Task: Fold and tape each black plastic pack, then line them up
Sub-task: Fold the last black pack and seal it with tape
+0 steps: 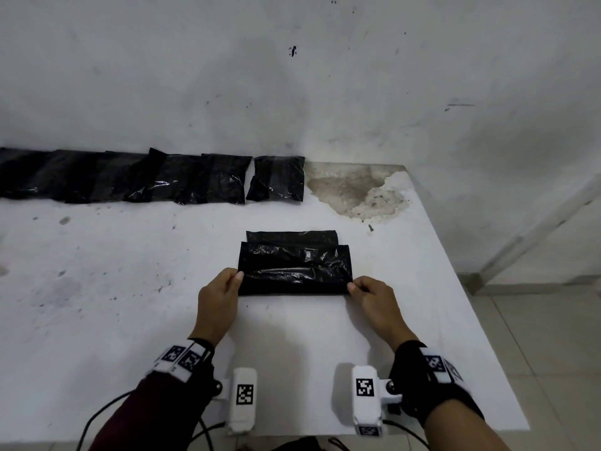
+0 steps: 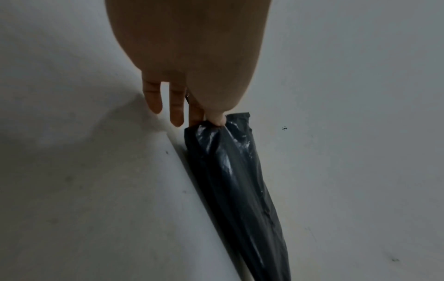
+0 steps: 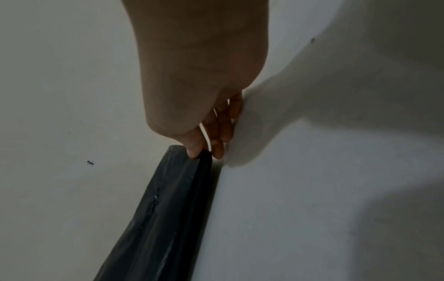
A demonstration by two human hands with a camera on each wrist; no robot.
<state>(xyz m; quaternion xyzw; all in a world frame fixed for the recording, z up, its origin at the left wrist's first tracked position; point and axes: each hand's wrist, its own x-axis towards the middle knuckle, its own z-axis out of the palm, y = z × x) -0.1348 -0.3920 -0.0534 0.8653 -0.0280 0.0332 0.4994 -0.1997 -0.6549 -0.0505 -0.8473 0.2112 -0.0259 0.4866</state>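
Note:
A black plastic pack point(image 1: 294, 266) lies on the white table point(image 1: 130, 288) in front of me, its near part folded over so a strip of the far edge shows behind. My left hand point(image 1: 224, 288) pinches the pack's near left corner point(image 2: 216, 125) between thumb and forefinger. My right hand point(image 1: 366, 292) pinches the near right corner point(image 3: 199, 154) the same way. In the wrist views the pack point(image 2: 240, 190) point(image 3: 163, 209) stretches away between the two hands. No tape shows in any view.
A row of several folded black packs point(image 1: 130, 177) lies along the wall at the table's back, the rightmost pack point(image 1: 276, 179) slightly apart. Right of it the surface is chipped and stained point(image 1: 357, 190). The table's right edge point(image 1: 471, 304) drops to a tiled floor.

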